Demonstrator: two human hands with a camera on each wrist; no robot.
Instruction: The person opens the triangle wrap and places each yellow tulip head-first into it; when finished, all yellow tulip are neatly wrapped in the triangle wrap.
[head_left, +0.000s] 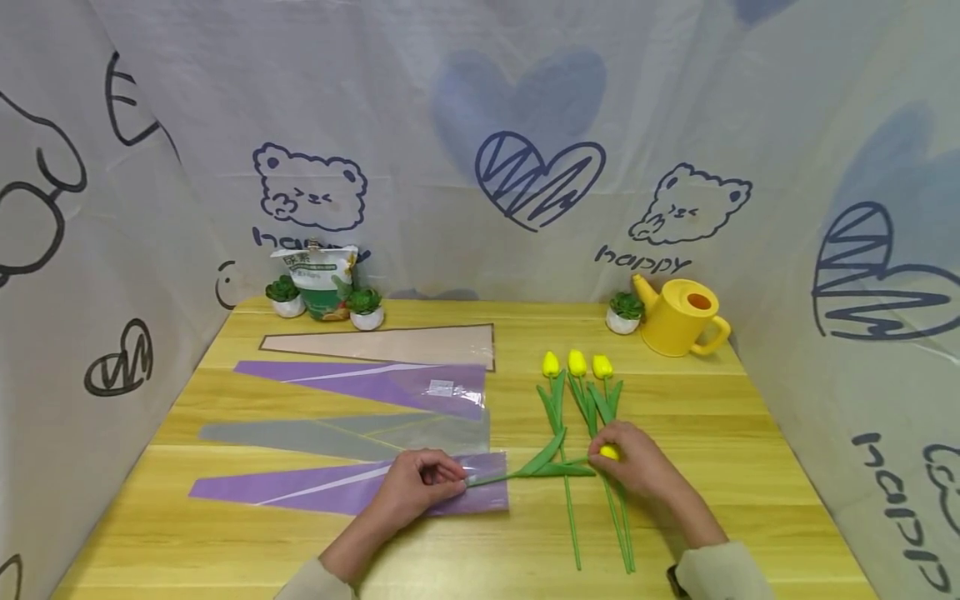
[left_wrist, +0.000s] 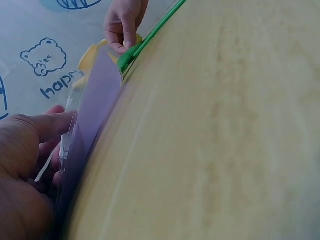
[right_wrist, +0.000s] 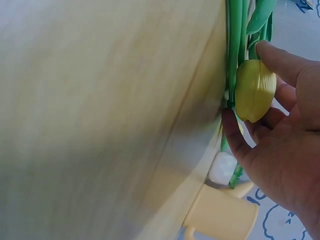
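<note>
My left hand pinches the lower purple-and-clear plastic flower sleeve near its wide right end. My right hand holds an artificial yellow tulip by its flower head, fingers curled round the bloom. This tulip lies crosswise, its green leaves between the hands and its stem reaching the left fingertips. Whether the stem tip is inside the sleeve or under the fingers, I cannot tell. Several other yellow tulips lie lengthwise on the table, beside and beneath the right hand.
Behind the left hand lie a grey sleeve, another purple sleeve and a beige one. A yellow watering can, small potted plants and a green-and-white bag stand along the table's back edge, before a printed curtain.
</note>
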